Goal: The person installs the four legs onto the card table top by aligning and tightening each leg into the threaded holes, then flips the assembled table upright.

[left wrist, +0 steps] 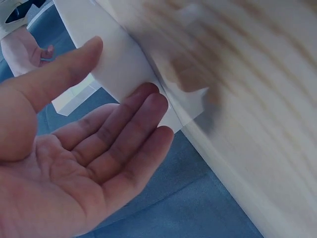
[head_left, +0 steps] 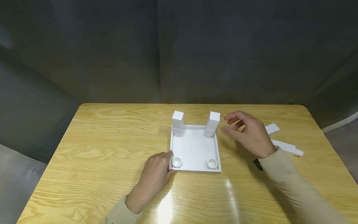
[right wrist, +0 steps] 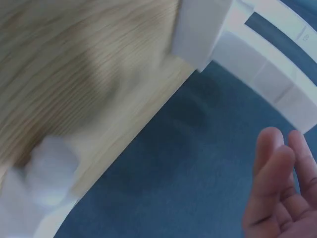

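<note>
A square white tray (head_left: 195, 152) with a low rim lies on the table. Segmented white posts, the left post (head_left: 177, 123) and the right post (head_left: 213, 123), rise from its far corners; round white sockets sit in the near ones. My left hand (head_left: 156, 169) holds the near left corner, fingers at the left side and thumb by the front edge. In the left wrist view, the left fingers (left wrist: 158, 104) touch the tray's edge. Right of the right post hovers my right hand (head_left: 250, 133), fingers loosely bent around nothing; the right wrist view shows that hand (right wrist: 287, 198) apart from the white parts.
Beyond the right wrist lie a flat white block (head_left: 272, 128) and a longer white piece (head_left: 288, 147) with a rounded knob at its end. Dark grey cloth (head_left: 159, 53) hangs behind the wooden table (head_left: 117, 146).
</note>
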